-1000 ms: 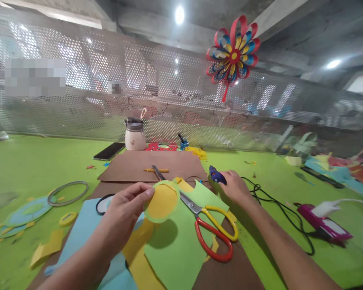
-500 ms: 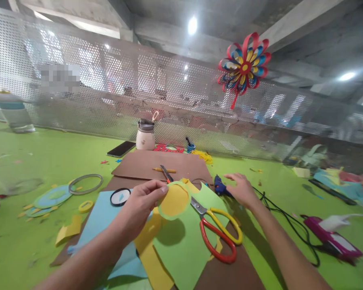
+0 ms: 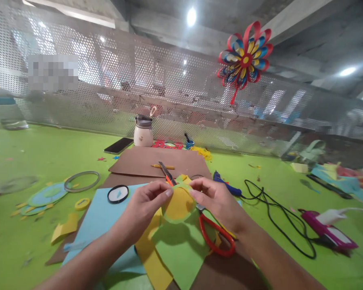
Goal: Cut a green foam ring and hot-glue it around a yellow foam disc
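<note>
Both my hands hold a yellow paper circle with a green rim point(image 3: 178, 205) above the table's middle. My left hand point(image 3: 143, 207) pinches its left edge and my right hand point(image 3: 216, 199) pinches its right edge. Under them lie a green sheet point(image 3: 181, 247), yellow paper point(image 3: 151, 257) and a light blue sheet point(image 3: 99, 217). Red and yellow scissors point(image 3: 216, 237) rest on the green sheet, partly hidden by my right hand. A blue glue gun point(image 3: 226, 185) lies just beyond my right hand.
A brown board point(image 3: 160, 161) carries a yellow pencil point(image 3: 162, 166) and a craft knife point(image 3: 166, 173). A black ring point(image 3: 117, 193), grey hoop point(image 3: 81, 181), phone point(image 3: 118, 145), jar point(image 3: 143, 132), black cable point(image 3: 278, 213) and pink power strip point(image 3: 328, 231) lie around. A perforated screen stands behind.
My right hand left the glue gun and came left to take the right edge of the paper circle. The glue gun now lies on the table.
</note>
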A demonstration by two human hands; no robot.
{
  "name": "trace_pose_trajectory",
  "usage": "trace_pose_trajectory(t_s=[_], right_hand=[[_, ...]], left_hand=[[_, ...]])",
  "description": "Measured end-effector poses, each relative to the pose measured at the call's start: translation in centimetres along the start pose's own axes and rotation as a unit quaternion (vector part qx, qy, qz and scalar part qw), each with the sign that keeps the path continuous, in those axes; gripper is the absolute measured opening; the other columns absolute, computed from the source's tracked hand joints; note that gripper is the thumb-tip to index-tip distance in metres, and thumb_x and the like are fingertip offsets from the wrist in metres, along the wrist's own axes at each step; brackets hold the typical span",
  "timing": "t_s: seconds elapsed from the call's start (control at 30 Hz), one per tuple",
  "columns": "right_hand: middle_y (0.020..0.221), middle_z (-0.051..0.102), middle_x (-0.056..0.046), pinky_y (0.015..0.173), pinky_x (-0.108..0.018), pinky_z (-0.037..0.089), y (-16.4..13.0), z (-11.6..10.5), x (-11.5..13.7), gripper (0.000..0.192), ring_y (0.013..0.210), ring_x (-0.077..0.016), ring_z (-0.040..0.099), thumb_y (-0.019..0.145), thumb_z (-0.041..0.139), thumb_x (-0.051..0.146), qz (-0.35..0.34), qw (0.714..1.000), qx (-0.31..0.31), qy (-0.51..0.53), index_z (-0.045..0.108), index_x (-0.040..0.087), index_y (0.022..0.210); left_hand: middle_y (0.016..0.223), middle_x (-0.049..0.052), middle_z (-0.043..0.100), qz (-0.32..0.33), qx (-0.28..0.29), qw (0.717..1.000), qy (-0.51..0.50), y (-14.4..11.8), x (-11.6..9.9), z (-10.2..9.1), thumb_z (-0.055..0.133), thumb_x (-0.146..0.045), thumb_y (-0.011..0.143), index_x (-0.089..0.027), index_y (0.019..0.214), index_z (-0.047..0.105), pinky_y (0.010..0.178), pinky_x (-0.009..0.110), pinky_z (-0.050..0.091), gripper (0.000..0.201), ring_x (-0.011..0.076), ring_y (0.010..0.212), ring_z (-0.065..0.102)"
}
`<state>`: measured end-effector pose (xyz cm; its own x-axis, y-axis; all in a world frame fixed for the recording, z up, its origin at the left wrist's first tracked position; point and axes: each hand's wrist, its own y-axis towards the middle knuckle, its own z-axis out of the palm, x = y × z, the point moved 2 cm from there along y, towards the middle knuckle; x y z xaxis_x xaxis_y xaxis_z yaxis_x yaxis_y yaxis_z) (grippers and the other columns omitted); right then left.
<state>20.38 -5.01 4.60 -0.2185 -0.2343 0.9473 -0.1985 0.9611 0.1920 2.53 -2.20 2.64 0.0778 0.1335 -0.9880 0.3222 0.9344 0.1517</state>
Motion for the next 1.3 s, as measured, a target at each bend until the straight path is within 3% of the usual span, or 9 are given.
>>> trace_pose_trajectory(t_s=[0.27,0.7,1.1,1.3], right_hand=[[0.076,0.059,0.001,0.064,-0.025,0.044,0.0,0.9,0.0,0.011,0.07,-0.0119,0.055,0.082,0.059,0.027,-0.008,0.999,-0.023,0.042,0.063,0.018,0.087],[0.069,0.059,0.001,0.061,-0.027,0.042,0.2,0.7,-1.1,0.013,0.065,-0.0129,0.052,0.081,0.061,0.028,0.01,0.996,-0.062,0.069,0.064,0.016,0.077],[0.074,0.063,0.0,0.067,-0.028,0.043,0.2,1.2,-2.4,0.008,0.068,-0.0126,0.056,0.079,0.066,0.025,0.058,0.971,-0.056,0.225,0.065,0.017,0.078],[0.07,0.063,0.0,0.062,-0.023,0.044,0.1,1.1,-2.1,0.013,0.064,-0.0097,0.056,0.083,0.059,0.025,0.079,0.952,-0.034,0.293,0.067,0.015,0.081]], left_hand=[[0.058,-0.003,0.054,-0.018,0.007,1.0,-0.015,-0.2,-0.1,0.5,0.064,-0.035,0.073,-0.018,0.068,0.065,0.049,0.02,0.035,0.018,0.01,0.053,0.043],[0.058,-0.003,0.056,-0.025,0.009,0.999,-0.037,-0.3,-0.2,0.7,0.067,-0.03,0.072,-0.017,0.066,0.064,0.052,0.019,0.035,0.015,0.0093,0.055,0.045],[0.058,-0.002,0.057,-0.027,0.002,0.999,-0.039,-0.3,0.1,0.8,0.068,-0.03,0.072,-0.016,0.066,0.064,0.052,0.019,0.035,0.016,0.0092,0.056,0.046],[0.06,-0.002,0.057,-0.024,0.003,0.999,-0.039,-0.3,0.2,0.6,0.066,-0.03,0.074,-0.017,0.068,0.065,0.051,0.018,0.034,0.014,0.0091,0.056,0.045]])
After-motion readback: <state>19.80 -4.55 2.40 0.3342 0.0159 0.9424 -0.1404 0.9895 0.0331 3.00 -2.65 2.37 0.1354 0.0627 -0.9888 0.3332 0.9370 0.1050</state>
